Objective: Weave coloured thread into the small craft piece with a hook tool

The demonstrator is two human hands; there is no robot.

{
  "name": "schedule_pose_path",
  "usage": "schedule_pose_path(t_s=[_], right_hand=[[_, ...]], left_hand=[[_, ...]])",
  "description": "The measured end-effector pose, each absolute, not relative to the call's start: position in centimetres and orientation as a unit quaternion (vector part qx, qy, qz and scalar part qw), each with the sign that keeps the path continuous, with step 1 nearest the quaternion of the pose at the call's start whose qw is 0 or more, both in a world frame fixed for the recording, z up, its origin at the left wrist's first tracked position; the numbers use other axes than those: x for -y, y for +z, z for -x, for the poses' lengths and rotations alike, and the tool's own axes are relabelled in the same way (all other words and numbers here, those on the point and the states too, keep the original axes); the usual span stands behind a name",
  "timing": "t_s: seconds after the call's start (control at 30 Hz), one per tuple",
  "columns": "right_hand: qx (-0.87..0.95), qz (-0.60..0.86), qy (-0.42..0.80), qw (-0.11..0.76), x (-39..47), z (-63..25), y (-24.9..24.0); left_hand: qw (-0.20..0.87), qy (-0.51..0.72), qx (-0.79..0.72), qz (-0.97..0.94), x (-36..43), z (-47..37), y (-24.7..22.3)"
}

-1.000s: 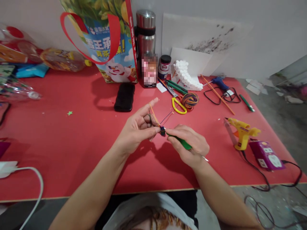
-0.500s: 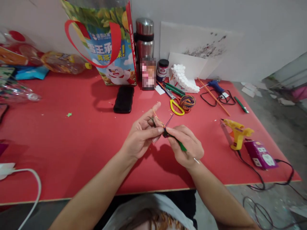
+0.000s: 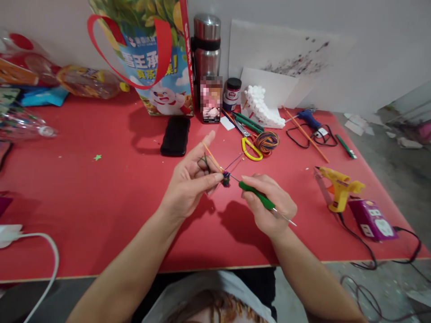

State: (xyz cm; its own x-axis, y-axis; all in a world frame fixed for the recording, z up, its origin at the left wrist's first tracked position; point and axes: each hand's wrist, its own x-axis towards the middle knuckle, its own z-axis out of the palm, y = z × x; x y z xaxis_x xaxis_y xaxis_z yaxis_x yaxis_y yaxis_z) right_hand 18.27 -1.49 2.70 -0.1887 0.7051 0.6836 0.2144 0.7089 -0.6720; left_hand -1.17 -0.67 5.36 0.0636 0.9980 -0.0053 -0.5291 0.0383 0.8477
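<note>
Above the red table [image 3: 101, 202], my left hand [image 3: 188, 181] pinches a small dark crochet piece [image 3: 226, 179] between thumb and fingers. Multicoloured yarn [image 3: 213, 158] runs over its raised index finger. A strand leads back to the yarn ball [image 3: 267, 141] beside the yellow-handled scissors [image 3: 251, 149]. My right hand [image 3: 272, 204] grips a green-handled crochet hook [image 3: 257, 197], whose thin metal tip reaches into the crochet piece. A short gap separates the two hands.
At the back stand a printed bag with red handles [image 3: 155, 58], a steel flask [image 3: 206, 45], a phone [image 3: 211, 99], a small jar [image 3: 231, 93] and white foam [image 3: 261, 107]. A black case [image 3: 175, 136] lies near. A yellow glue gun [image 3: 338, 187] and purple socket [image 3: 372, 220] sit right.
My right hand has drawn back to the right, so more of the green hook handle shows. The left hand has shifted slightly left with the crochet piece.
</note>
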Motion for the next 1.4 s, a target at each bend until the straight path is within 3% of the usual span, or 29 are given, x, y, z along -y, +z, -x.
schedule_pose_path(t_s=[0.2,0.47,0.63,0.77,1.0,1.23,1.4], right_hand=[[0.746,0.298,0.222,0.553,1.3,-18.0,2.9],[0.794,0.295,0.002,0.532,1.3,-16.8,2.1],[0.782,0.265,0.129,0.549,1.1,-17.4,2.5],[0.753,0.266,0.247,0.548,0.8,-17.7,2.7],[0.756,0.280,0.219,0.549,1.0,-17.4,2.6],[0.771,0.272,0.175,0.549,1.3,-17.6,2.4],[0.764,0.256,0.207,0.554,1.2,-17.7,2.5]], left_hand=[[0.642,0.569,-0.342,-0.384,1.2,0.5,4.7],[0.620,0.614,-0.352,-0.339,2.0,-1.8,4.2],[0.717,0.555,-0.303,-0.294,1.1,-0.6,4.5],[0.706,0.540,-0.307,-0.339,0.6,0.7,4.3],[0.644,0.574,-0.331,-0.382,0.8,0.3,4.1],[0.649,0.580,-0.318,-0.377,0.8,0.2,4.2],[0.652,0.586,-0.314,-0.366,0.8,0.5,4.1]])
